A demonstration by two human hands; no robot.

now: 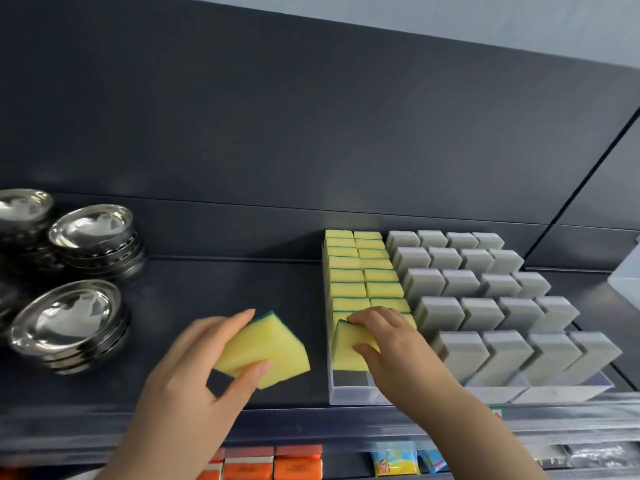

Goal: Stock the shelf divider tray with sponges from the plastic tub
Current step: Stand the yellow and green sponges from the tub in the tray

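Left hand (194, 368) grips yellow sponges (277, 355) above the shelf (242, 289); right hand (394, 344) pinches a sponge (343, 356) standing in the tray (349, 388)

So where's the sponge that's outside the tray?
The sponge is in the left hand, over the dark shelf, between the metal bowls and the tray.

We see stacks of shiny round steel bowls (90, 233) left on the dark grey shelf (225, 292); below it, orange packets (273, 466) and blue-yellow packets (394, 458).
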